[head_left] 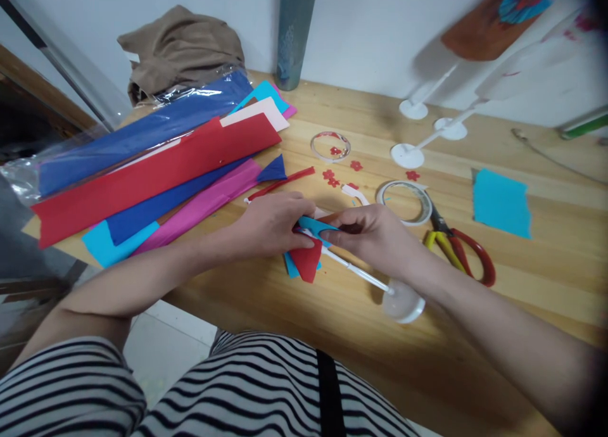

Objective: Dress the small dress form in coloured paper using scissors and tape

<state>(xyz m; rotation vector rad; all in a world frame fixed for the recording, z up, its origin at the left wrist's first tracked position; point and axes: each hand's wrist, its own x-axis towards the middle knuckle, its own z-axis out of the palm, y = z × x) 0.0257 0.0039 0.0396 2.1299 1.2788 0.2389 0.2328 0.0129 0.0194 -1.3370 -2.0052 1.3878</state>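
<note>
Between my two hands is a folded strip of light-blue crepe paper (pixel 316 225). My left hand (pixel 275 220) closes on its left end, and the thumb and fingers of my right hand (pixel 368 231) pinch its right end. Under my left hand, a red paper piece (pixel 308 259) hangs over a bit of light blue. From beneath the hands a white plastic stick (pixel 361 272) slants down right to a round white base (pixel 403 303), which lies tipped on the table. What the top of the stick bears is hidden by my fingers.
Crepe paper lies piled at left, a red sheet (pixel 156 177) uppermost. Scissors (pixel 458 244) and a tape roll (pixel 405 202) are right of my hands. Small red flowers (pixel 356 165) are scattered beyond. A light-blue square (pixel 501 202) lies far right; white stands (pixel 407 155) stand behind.
</note>
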